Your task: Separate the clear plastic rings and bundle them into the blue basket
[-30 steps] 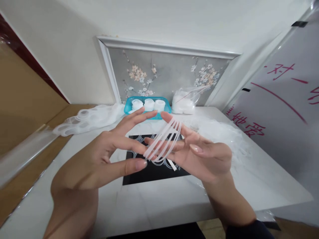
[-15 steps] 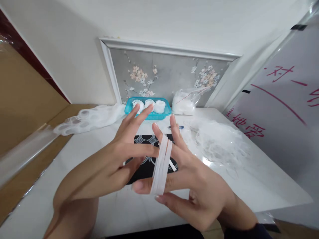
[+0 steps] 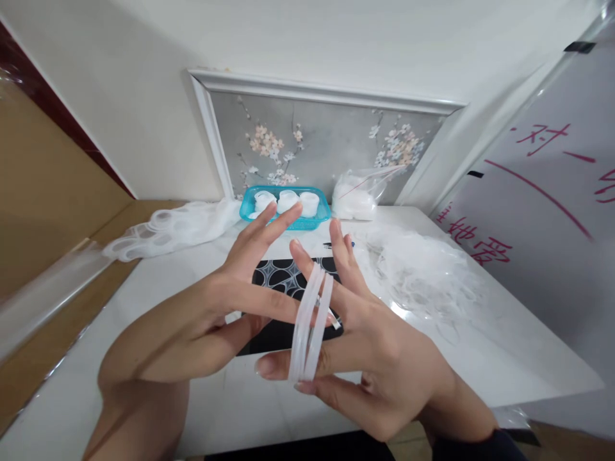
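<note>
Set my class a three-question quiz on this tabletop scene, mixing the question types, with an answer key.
1. Multiple choice: what sits just to the right of the blue tray, in front of the flowered panel?
A) a glass jar
B) a clear plastic bag
C) a metal tin

2. True or false: the white bands are looped around fingers of the right hand.

3. Fill in the blank: the writing on the whiteboard at the far right is in ____.

Key: 1 B; 2 true; 3 red
</note>
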Motion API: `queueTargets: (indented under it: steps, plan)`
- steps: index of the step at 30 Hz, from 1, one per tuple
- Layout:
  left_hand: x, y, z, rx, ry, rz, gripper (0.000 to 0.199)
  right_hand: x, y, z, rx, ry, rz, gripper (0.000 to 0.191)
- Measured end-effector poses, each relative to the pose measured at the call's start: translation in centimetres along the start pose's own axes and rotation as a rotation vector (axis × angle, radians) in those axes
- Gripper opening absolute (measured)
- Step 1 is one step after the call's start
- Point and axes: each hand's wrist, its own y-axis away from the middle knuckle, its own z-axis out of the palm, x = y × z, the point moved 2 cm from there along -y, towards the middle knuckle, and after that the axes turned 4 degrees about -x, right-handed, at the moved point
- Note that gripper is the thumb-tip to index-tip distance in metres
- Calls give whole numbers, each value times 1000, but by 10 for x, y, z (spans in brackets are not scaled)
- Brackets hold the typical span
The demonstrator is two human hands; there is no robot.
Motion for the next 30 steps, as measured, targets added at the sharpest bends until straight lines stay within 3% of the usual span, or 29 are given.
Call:
queueTargets:
  steps: [9,13,19,23,26,30]
  plan:
    - [0,1,-2,-31,-22,1,43,1,-1,1,-2,-30,-6,35]
    - [-8,0,1,-14,10,-83,32,5,-3,1,52,-102,42,33]
    - [-64,2,-10,70,195,-276,29,56,-10,13,145,-493,86,54]
    - [-103,9,-20,156,237,-383,24,98,-18,33,262,-758,269,40]
    - [-116,3,-9,225,336,-416,19,113,-27,51,397,-742,487,35]
    - [-125,-16,21,316,505,-500,23,119,-43,74,462,-708,584,31]
